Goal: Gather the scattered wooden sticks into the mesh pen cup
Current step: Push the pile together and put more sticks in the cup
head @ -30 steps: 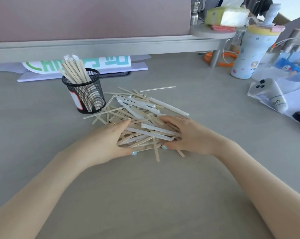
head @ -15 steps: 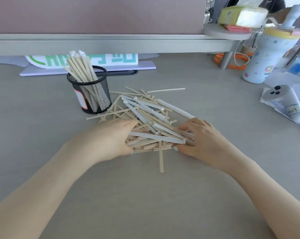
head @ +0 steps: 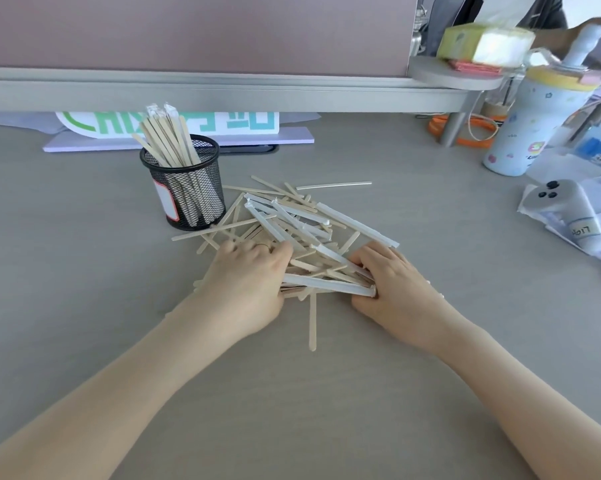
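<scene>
Sticks (head: 292,237) lie heaped on the surface just right of the cup (head: 185,183), which is already part-filled. Since a second ago, left hand (head: 247,289) and right hand (head: 392,289) have closed in, fingers curled round the pile's near edge. Lift likely next.

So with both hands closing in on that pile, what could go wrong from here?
The pile of sticks is crisscrossed, so the left hand and right hand may lift a splayed bundle that sheds sticks. One stick pointing toward the person and a thin one lying apart could get left behind. The mesh cup already holds many sticks and sits close, so it could tip.
</scene>
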